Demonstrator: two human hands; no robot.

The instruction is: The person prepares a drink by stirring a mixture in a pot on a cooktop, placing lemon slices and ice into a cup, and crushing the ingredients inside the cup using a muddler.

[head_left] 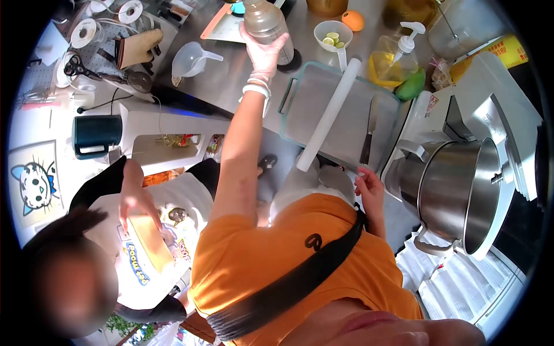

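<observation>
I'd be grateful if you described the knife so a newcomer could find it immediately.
On the metal counter, find the teal-edged board. The knife lies on it, to the right of the long white rod in the picture. Its dark handle sets it apart from the rod, which is pale throughout.

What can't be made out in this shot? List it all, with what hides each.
All in the head view:
- Top of the translucent container held by the left hand: cut off by the upper edge.
- Full shape of the amber container: cut off by the same edge.
- Lettering on the yellow package: too small to read.
- Whether the right hand touches the tray: too small to tell.
</observation>
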